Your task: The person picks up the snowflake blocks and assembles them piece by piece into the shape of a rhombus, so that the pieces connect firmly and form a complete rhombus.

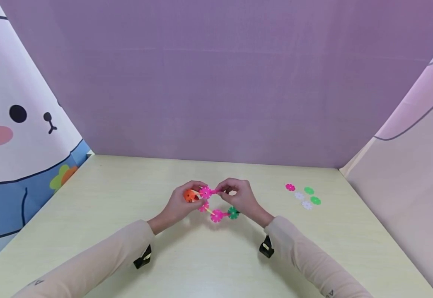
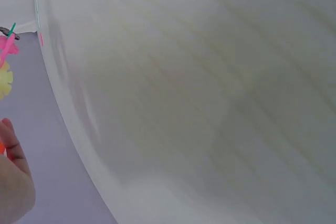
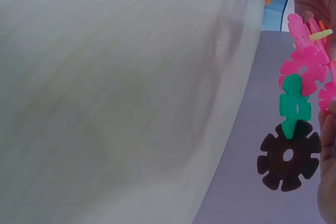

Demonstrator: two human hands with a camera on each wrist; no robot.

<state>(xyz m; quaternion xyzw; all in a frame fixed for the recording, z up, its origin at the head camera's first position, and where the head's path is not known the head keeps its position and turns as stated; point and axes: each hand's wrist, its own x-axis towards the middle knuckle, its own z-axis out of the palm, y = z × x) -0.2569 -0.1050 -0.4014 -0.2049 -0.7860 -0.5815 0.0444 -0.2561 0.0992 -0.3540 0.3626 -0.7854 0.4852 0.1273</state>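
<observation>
A chain of notched plastic snowflake discs is held up above the table between both hands. My left hand (image 1: pixel 174 209) pinches it near an orange disc (image 1: pixel 189 195) and an upper pink disc (image 1: pixel 205 192). My right hand (image 1: pixel 241 199) grips a pink disc seen nearly edge-on at the upper right of the chain. Below the fingers hang a lower pink disc (image 1: pixel 216 215) and a green disc (image 1: pixel 233 212). A black disc (image 3: pixel 287 156) joins the green one in the right wrist view. The left wrist view catches a yellow disc (image 2: pixel 5 81) at its edge.
Several loose discs lie to the right on the pale table (image 1: pixel 119 178): a pink disc (image 1: pixel 290 187), green ones (image 1: pixel 315 200) and white ones (image 1: pixel 307 205). A purple panel (image 1: pixel 216 91) stands behind, with printed panels at both sides.
</observation>
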